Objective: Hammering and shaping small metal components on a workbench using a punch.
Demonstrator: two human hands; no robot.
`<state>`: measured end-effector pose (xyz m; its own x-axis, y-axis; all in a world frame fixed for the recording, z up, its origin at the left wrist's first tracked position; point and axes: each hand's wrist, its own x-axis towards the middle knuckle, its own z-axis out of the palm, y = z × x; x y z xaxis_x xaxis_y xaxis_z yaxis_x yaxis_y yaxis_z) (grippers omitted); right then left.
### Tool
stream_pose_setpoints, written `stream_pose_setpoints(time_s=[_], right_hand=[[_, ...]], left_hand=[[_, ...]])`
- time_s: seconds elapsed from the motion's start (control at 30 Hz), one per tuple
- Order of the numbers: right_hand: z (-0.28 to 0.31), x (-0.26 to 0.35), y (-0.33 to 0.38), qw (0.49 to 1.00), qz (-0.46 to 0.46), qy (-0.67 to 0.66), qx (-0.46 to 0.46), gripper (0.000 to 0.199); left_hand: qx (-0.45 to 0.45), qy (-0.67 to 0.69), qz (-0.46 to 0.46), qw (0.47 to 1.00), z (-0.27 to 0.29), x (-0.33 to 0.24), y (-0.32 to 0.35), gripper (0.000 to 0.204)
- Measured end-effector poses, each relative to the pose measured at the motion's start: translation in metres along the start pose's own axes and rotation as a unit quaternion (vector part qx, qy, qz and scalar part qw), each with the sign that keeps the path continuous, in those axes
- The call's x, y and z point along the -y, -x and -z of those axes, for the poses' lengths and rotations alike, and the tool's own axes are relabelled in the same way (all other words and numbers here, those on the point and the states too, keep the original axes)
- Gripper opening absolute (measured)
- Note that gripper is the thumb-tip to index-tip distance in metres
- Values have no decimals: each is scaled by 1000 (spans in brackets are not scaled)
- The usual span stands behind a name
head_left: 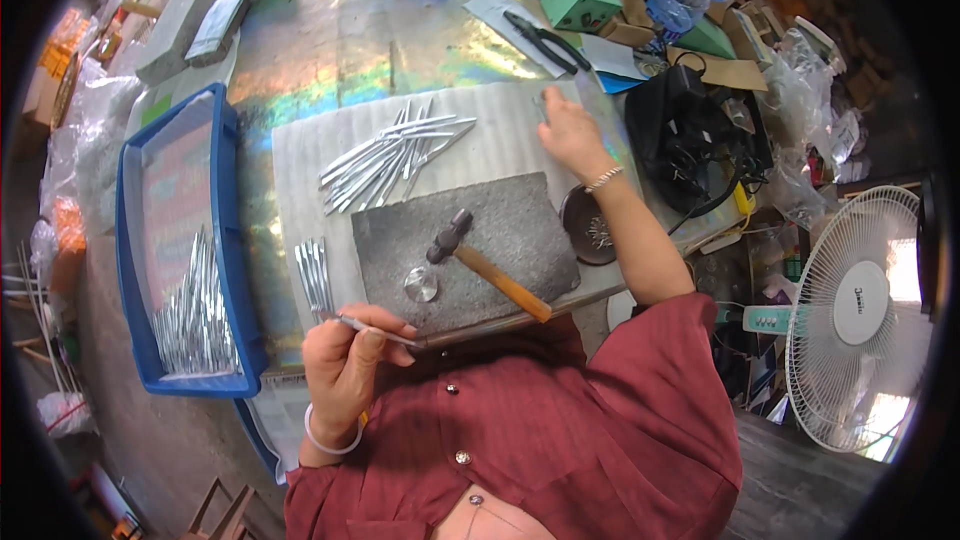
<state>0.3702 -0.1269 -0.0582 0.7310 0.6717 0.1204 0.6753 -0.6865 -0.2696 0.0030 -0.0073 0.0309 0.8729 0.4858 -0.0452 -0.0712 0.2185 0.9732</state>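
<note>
Left hand [345, 355] pinches metal strip [351, 322]; right hand [575, 138]: whether grasping, we cannot tell. Best we keep strip steady.

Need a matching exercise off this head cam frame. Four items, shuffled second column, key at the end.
1. Hammer
2. Blue tray
3. Left hand
4. Pliers

A. Pinching a slim metal piece
B. Lying partly on pale paper
C. Resting on the grey slab
D. Containing many silvery strips

Pairs: 1-C, 2-D, 3-A, 4-B
</note>
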Motion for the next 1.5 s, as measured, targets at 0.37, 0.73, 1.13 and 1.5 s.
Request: stream_pose_setpoints(time_s=[0.37, 0.73, 1.13, 1.5], right_hand=[[97, 65, 57, 931, 58, -334, 134, 17], [86, 146, 147, 791, 96, -566, 212, 10], [77, 164, 148, 852, 178, -485, 87, 15], [72, 162, 151, 834, 158, -513, 130, 10]], left_hand=[[-26, -38, 45, 998, -5, 3, -4, 16], [12, -5, -13, 1000, -25, 26, -12, 20], [-11, -60, -5, 998, -20, 20, -2, 9], [25, -67, 8, 997, -20, 14, -5, 10]])
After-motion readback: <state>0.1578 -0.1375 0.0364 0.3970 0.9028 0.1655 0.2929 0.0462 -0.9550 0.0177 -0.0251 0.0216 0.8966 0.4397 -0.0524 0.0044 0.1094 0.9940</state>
